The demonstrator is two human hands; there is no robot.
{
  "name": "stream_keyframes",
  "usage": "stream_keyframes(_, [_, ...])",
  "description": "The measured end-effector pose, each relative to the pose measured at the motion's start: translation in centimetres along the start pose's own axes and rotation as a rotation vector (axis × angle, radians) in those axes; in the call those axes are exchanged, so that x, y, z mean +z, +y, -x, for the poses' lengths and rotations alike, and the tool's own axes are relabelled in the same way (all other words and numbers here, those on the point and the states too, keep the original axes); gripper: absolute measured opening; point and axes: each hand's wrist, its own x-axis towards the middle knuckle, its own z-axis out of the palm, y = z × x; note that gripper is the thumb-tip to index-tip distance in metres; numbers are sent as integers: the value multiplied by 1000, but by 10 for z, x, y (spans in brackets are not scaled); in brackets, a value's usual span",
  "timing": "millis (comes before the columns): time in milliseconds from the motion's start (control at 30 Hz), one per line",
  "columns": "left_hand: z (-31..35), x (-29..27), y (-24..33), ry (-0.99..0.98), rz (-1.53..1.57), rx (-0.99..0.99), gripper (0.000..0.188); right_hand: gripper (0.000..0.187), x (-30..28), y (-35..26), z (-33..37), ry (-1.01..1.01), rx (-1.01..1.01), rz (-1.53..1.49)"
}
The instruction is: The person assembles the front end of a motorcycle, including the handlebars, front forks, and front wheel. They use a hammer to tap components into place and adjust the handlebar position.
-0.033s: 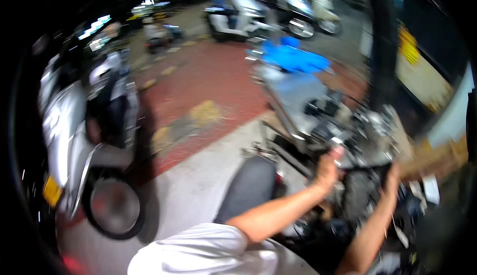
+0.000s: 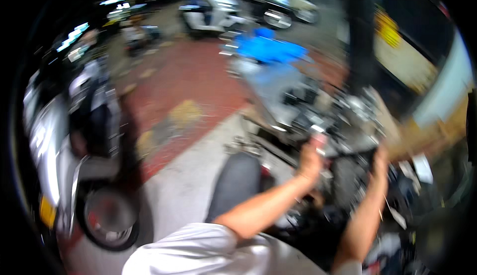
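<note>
The stripped grey scooter (image 2: 278, 91) with its blue cover stands in front of you, heavy and rigid, full of sharp, greasy metal, so brace on solid frame parts, not on loose cables. Your left hand (image 2: 310, 158) grips a small pale part near the engine; your right hand (image 2: 380, 156) touches the dark metal assembly (image 2: 348, 175), grip unclear. Red brick pavement (image 2: 194, 76) lies beyond.

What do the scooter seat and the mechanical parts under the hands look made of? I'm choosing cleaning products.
The black seat looks like matte vinyl or a similar synthetic cover: dark, smooth, no shine. The parts that the left hand and right hand reach into look like bare grey metal with bright glints, though blur leaves this uncertain.
</note>
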Motion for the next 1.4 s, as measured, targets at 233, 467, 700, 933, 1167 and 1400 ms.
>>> stream_keyframes(233, [0,2,14,-112,119,-21,58,84,59,-27,17,109,-59,55])
stream_keyframes(467, [6,1,17,-52,127,-8,55,70,67,-5,-3,265,-168,36])
stream_keyframes(700, [-3,-9,10,-87,123,57,54,65,91,-4,-2,276,-299,-19])
stream_keyframes(933, [-2,-6,6,-78,95,35,53,61,83,-4,0,307,-337,-8])
stream_keyframes(1167, [-5,-1,18,-64,146,-62,61,74,64,-18,26,92,-187,77])
stream_keyframes(1400, [-7,0,19,-71,94,-61,75,61,6,8,52,161,-372,873])
